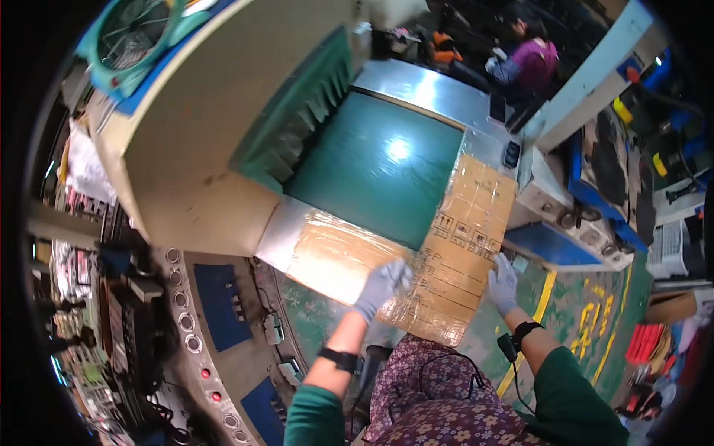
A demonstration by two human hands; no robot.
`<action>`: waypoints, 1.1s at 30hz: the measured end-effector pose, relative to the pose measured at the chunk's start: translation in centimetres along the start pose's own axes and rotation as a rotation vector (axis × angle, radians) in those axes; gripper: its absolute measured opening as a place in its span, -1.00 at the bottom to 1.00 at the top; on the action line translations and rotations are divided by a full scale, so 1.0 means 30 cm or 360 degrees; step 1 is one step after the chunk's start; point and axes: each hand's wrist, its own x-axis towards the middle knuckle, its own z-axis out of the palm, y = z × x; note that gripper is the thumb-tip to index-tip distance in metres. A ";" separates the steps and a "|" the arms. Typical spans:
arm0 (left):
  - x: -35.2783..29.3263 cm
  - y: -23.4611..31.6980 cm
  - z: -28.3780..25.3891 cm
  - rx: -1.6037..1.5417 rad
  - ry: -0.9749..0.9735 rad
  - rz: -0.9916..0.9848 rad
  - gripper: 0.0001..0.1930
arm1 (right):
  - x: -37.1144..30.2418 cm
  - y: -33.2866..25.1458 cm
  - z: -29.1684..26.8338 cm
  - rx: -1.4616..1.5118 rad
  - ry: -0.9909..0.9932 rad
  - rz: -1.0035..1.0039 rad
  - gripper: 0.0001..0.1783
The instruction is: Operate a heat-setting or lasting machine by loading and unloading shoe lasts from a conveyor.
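My left hand (383, 288), in a pale grey glove, is over the near strip of the tape-covered cardboard (342, 251). Its fingers are curled together; whatever may be between them is too small to make out. My right hand (503, 285), gloved alike, is beside the right edge of the cardboard's longer printed piece (465, 245), fingers stretched out with nothing visible in them. The cardboard lies along the near and right edges of a smooth green conveyor belt (383, 160). Black straps circle both my wrists.
A beige machine housing (201, 134) with a green strip curtain (297, 111) stands left of the belt. Metal edging (424, 89) runs behind it, holding a dark phone (497, 108). At the far right sits a person in purple (534, 63). A panel with red buttons (206, 374) is lower left.
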 end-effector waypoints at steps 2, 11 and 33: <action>0.214 0.092 -0.011 0.0003 0.0160 0.0232 -0.68 | 0.009 0.024 -0.009 -0.0025 0.0036 0.0046 -0.39; 1.043 0.300 -0.884 0.1061 0.0735 0.0603 -0.50 | 0.273 -0.095 0.187 -0.0166 0.0033 0.0086 -0.33; 1.194 0.280 -1.666 0.1411 0.1202 -0.0737 -0.40 | 0.299 -0.083 0.190 -0.0286 -0.0059 0.0228 -0.38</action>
